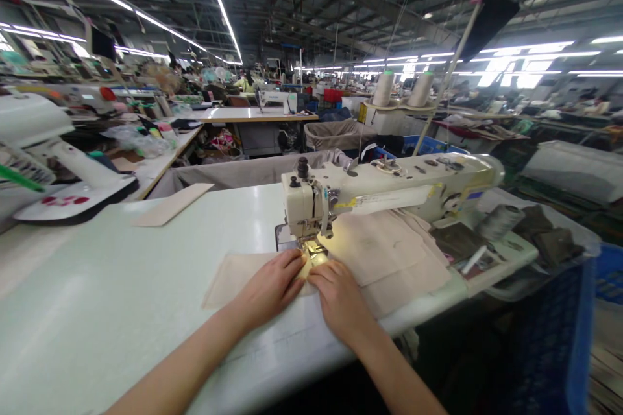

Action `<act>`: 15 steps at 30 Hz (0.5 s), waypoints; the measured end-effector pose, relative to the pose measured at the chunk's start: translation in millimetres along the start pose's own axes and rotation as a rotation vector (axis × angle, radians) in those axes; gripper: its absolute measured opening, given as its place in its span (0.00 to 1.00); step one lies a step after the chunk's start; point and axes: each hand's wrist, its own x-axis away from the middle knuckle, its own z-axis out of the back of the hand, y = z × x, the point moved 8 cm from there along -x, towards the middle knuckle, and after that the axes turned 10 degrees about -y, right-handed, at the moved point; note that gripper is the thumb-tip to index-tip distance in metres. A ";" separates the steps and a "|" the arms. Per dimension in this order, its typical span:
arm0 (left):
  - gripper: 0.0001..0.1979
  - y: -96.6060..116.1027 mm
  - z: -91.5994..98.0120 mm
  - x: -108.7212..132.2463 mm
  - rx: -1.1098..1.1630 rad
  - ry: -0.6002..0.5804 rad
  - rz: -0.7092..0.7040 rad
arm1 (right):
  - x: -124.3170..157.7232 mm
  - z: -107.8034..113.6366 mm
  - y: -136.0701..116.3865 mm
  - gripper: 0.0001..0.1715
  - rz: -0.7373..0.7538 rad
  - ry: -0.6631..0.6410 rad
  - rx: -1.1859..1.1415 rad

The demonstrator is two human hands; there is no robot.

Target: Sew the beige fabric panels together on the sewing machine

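An industrial lockstitch sewing machine [384, 191] stands on the white sewing table [121, 285], its lamp lighting the presser foot [312, 248]. Both hands rest flat on a beige fabric piece [238, 282] just in front of the foot. My left hand [270, 286] presses on it from the left, fingertips near the needle area. My right hand [341, 301] lies beside it, on the fabric's right part. A looser stack of beige fabric [384, 253] spreads under the machine arm. The stitching point is partly hidden by my fingers.
A second sewing machine [48, 149] stands at the left, with a flat beige piece [170, 204] near it. Thread cones [396, 89] sit behind the machine. Dark fabric pieces [548, 238] and a grey spool [499, 222] lie at the right, above a blue crate [549, 337].
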 end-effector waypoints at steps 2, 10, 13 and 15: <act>0.13 0.1 -0.3 0.0 -0.005 0.005 0.000 | 0.9 -0.5 0.6 0.14 0.000 0.002 -0.002; 0.14 1.1 2.8 1.5 -0.017 0.013 -0.009 | 0.6 -2.0 0.5 0.15 -0.008 -0.028 0.034; 0.15 -1.7 4.5 0.3 -0.031 0.017 -0.012 | -1.4 -3.1 0.9 0.15 -0.017 -0.031 0.054; 0.16 -1.9 4.8 -0.1 -0.049 0.022 -0.014 | -1.5 -4.7 1.7 0.15 -0.028 -0.040 0.062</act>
